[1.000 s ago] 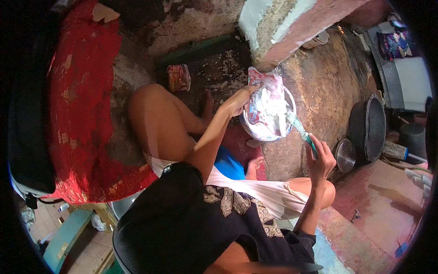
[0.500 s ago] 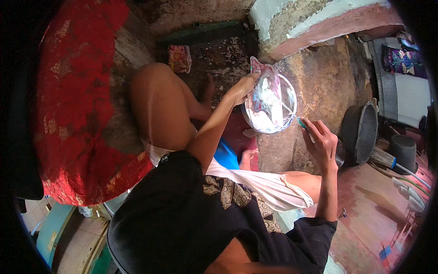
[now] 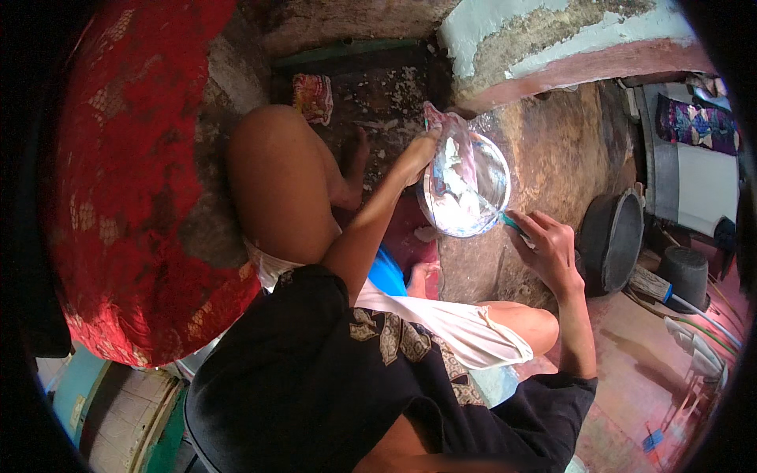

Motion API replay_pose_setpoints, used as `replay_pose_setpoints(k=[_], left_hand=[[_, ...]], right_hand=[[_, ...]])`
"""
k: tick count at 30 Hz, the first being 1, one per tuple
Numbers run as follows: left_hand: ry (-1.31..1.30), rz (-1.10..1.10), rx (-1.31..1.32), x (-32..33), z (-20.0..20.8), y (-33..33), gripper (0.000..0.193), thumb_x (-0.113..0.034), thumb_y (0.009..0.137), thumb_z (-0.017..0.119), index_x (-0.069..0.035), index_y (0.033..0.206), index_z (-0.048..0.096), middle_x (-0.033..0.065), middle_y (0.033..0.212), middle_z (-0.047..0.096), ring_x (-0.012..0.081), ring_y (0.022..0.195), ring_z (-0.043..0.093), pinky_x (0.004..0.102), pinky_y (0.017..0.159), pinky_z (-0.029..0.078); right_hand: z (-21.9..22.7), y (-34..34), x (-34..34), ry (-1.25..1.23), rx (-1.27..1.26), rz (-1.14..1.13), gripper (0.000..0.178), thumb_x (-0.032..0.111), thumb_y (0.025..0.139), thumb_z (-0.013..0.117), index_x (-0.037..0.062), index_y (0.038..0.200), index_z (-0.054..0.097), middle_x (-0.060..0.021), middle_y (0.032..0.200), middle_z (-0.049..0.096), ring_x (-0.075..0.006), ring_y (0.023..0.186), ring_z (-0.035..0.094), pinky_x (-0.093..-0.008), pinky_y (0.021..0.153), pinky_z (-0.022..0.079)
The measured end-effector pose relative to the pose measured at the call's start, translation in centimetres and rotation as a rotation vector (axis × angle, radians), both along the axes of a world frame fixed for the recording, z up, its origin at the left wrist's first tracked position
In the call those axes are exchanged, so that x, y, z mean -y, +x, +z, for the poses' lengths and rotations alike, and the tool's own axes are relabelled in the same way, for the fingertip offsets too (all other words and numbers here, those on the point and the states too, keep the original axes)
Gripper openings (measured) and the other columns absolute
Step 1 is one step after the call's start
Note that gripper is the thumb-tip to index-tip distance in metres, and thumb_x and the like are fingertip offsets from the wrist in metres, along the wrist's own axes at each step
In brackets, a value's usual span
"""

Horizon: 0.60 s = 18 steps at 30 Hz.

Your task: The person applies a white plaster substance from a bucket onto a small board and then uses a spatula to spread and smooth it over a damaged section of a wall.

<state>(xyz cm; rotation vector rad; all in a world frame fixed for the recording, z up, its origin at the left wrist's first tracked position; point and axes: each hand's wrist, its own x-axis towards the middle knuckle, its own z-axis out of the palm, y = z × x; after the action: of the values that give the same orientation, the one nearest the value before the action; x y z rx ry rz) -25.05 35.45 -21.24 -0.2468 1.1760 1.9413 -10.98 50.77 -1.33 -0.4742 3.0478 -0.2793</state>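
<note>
A round, white-rimmed bucket (image 3: 505, 169) stands in bright light in front of me. Over its left side spreads a clear plastic bag (image 3: 443, 124) with pinkish marks, and white stuff shows brightly beneath or inside it. My left hand (image 3: 419, 154) grips the bag's edge at the rim, its fingers partly hidden. Just right of the bucket, my right hand (image 3: 550, 251) is closed around a small tool with a teal handle (image 3: 512, 222). The handle points at the rim; the tool's working end is lost in the glare.
A crumpled red-and-yellow packet (image 3: 313, 98) lies on the dark, flake-strewn floor at the far left. To the right stand a large black tub (image 3: 611, 243) and a smaller black bucket (image 3: 684, 276). A red patterned cloth (image 3: 134, 205) drapes at left; a low wall (image 3: 552, 59) edges the back.
My right hand and the teal-handled tool have shifted slightly down relative to the bucket. My left hand still grips the bag. The whole view has tilted a little.
</note>
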Motion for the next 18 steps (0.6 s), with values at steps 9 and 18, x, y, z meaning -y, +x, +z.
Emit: replay_pose_setpoints(k=[9,18], left_hand=[[-0.143,-0.198,-0.365,1.1,-0.4,-0.4,0.056,-0.045,0.096,0.033,0.0,0.127,0.046,0.0142,0.121,0.054,0.0225,0.108,0.051,0.0345,0.094,0.039],[0.049,-0.249,-0.225,3.3,0.3,-1.3,0.055,-0.047,0.095,0.035,-0.002,0.124,0.051,0.0111,0.119,0.057,0.0194,0.102,0.054,0.0333,0.091,0.041]], right_hand=[[-0.6,-3.8,-1.5,-0.169,0.257,-0.23,0.022,0.016,0.073,0.072,0.0078,0.093,0.07,-0.0146,0.075,0.066,-0.0269,0.062,0.064,-0.0314,0.058,0.05],[0.3,-9.4,-1.9,-0.186,0.578,-0.282,0.026,0.018,0.073,0.073,0.0039,0.094,0.069,-0.0098,0.072,0.067,-0.0129,0.063,0.061,-0.0302,0.06,0.048]])
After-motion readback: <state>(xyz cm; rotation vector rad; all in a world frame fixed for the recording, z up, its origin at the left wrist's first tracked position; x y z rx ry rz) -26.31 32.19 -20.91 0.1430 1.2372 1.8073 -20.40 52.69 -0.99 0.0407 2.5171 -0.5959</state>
